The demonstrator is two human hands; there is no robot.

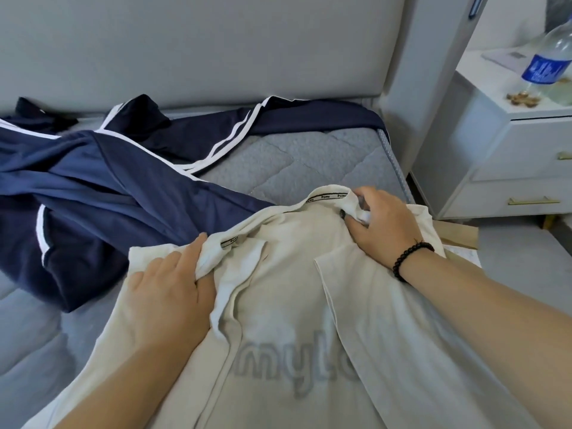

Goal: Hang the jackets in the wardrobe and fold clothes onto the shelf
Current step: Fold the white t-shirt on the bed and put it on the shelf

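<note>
A cream shirt [288, 274] with faint grey lettering showing through lies spread on the bed in front of me, its open front facing up. My left hand [173, 289] grips the left side of the collar, with bunched fabric between thumb and fingers. My right hand [382, 226], with a black bead bracelet at the wrist, pinches the right side of the collar near a dark button. A navy jacket [93, 187] with white stripes lies crumpled on the bed to the left, touching the shirt's edge.
The grey quilted mattress [294, 162] meets a padded grey headboard [185, 51]. A white nightstand [507, 144] with gold handles stands at the right, bearing a plastic bottle [551, 63] with a blue label. Brown paper [458, 236] lies on the floor beside the bed.
</note>
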